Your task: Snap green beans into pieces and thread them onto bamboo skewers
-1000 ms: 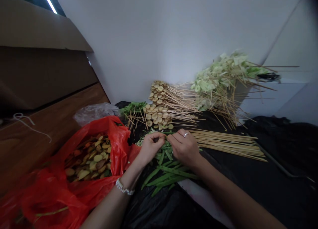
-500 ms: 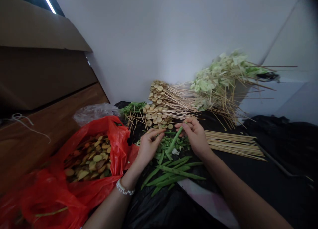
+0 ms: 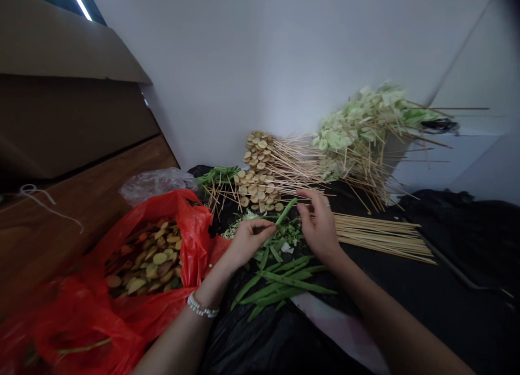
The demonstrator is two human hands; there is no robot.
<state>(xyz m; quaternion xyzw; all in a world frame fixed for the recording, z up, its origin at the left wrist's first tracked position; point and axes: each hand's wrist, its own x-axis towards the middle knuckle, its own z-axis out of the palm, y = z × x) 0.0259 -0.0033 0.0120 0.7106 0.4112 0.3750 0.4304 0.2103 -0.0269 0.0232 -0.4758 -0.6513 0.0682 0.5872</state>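
Between the fingertips of my left hand is a green bean, pointing up and to the right. My right hand is just right of the bean's upper end, its thumb and fingers apart with nothing visible in them. Beneath both hands lies a heap of chopped green bean pieces with some pale scraps. Nearer to me, several whole green beans lie in a loose pile on black plastic.
A red plastic bag of sliced potatoes stands at left. Behind are skewered potato slices, skewered green beans and skewered cabbage. Bare bamboo skewers lie at right. A cardboard box is at far left.
The green bean has passed from my right hand to my left. My right hand's fingers have opened away from it, and my left hand has moved slightly right.
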